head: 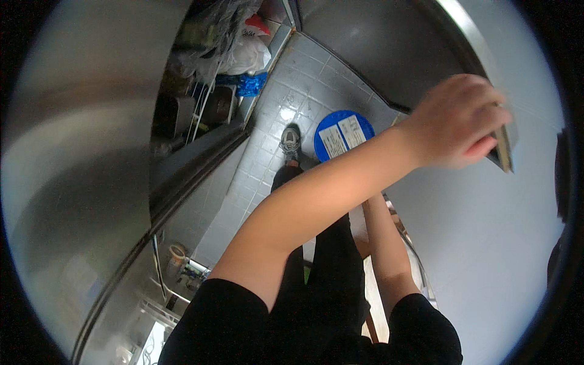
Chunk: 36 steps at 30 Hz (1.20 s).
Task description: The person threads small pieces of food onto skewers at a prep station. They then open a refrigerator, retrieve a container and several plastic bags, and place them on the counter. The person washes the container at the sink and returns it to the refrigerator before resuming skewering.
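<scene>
My left hand (461,121) is at the upper right, at the end of my outstretched bare forearm. Its fingers are curled around the outer edge of an open dark metal-framed door (365,41); a pale, yellowish strip of the lower corner shows beside the fingers. The hand is slightly blurred. Behind my left forearm, my right hand is hidden; only the right forearm and part of the wrist show. Below the left forearm, partly covered by it, a round blue lid (323,132) stands near the floor, bearing two white labels with writing.
An open refrigerator-like cabinet (200,130) holds clear plastic bags (219,27), a white bag (246,54), a blue bag (252,85) and metal pans. A large steel panel (77,159) rises at left. My shoe (290,139) is on grey floor tiles (292,86). A pale wall (474,255) borders the right.
</scene>
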{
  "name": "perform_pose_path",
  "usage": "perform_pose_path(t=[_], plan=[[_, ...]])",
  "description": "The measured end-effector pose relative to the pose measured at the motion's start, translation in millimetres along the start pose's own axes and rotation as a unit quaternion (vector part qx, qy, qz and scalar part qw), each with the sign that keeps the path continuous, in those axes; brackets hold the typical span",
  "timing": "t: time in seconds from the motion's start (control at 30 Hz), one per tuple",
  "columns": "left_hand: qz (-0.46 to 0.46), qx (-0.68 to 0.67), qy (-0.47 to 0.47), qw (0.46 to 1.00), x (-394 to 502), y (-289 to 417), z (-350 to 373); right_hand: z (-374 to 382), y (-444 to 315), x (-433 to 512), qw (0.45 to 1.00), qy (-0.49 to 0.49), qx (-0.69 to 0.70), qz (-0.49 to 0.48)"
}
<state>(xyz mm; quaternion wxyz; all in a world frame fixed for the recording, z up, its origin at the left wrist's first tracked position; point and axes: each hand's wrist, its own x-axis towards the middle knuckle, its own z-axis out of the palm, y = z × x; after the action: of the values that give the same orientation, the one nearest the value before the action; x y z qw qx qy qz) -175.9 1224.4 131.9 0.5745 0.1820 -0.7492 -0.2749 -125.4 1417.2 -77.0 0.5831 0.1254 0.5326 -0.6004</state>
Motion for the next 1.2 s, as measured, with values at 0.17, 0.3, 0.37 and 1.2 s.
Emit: perform_pose_path(t=[0.17, 0.3, 0.37, 1.2], plan=[[-0.352, 0.198, 0.064, 0.912, -185, -164, -178, 48, 17, 138, 0.994, -0.051, -0.079, -0.060], [-0.370, 0.477, -0.232, 0.763, -284, -302, -233, 101, 39, 232, 0.990, -0.115, -0.031, -0.076], [-0.236, 0.618, -0.366, 0.654, -289, -373, -228, 128, 49, 277, 0.984, -0.159, -0.030, -0.075], [-0.332, 0.539, -0.101, 0.768, -346, -403, -278, 313, 189, 434, 0.964, -0.104, -0.128, -0.207]])
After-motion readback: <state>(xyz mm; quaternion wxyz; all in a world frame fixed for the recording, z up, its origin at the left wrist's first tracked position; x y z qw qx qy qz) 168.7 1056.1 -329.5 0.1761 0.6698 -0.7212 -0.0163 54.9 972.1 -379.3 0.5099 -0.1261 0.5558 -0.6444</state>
